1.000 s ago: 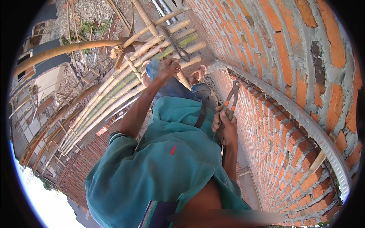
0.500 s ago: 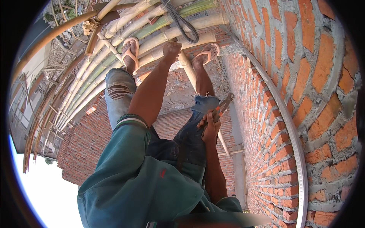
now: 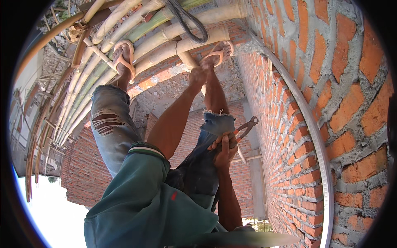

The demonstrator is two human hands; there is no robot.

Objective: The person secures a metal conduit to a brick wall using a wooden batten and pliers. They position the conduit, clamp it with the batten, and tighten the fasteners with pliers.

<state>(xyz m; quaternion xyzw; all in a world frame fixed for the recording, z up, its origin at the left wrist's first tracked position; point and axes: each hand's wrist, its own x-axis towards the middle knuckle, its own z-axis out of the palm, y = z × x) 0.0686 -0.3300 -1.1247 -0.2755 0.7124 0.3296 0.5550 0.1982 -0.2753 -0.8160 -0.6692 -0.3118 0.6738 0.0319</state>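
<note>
My right hand (image 3: pixel 223 149) is closed around the handles of orange-handled pincers (image 3: pixel 247 129), beside my right knee. Their metal head points up and right toward the brick wall. My left hand (image 3: pixel 198 77) reaches forward and down to my right shin, just below a bamboo crosspiece (image 3: pixel 188 59). Its fingers are curled, and whatever they may hold is hidden. Past that hand lie bamboo poles (image 3: pixel 182 48), with a looped bundle of dark wire (image 3: pixel 191 25) across them. My feet, in light orange flip-flops (image 3: pixel 129 62), rest on the poles.
A rough brick wall (image 3: pixel 343 144) rises close on my right, with a long pale strip (image 3: pixel 316 144) along it. Gaps below the poles show rubble ground (image 3: pixel 161 93) and a lower brick wall (image 3: pixel 178 144). More scaffold poles (image 3: pixel 45 111) stand at left.
My left hand has moved down and right, from beside the poles to my right shin. The pincers in my right hand are slightly lower. The whole view has shifted.
</note>
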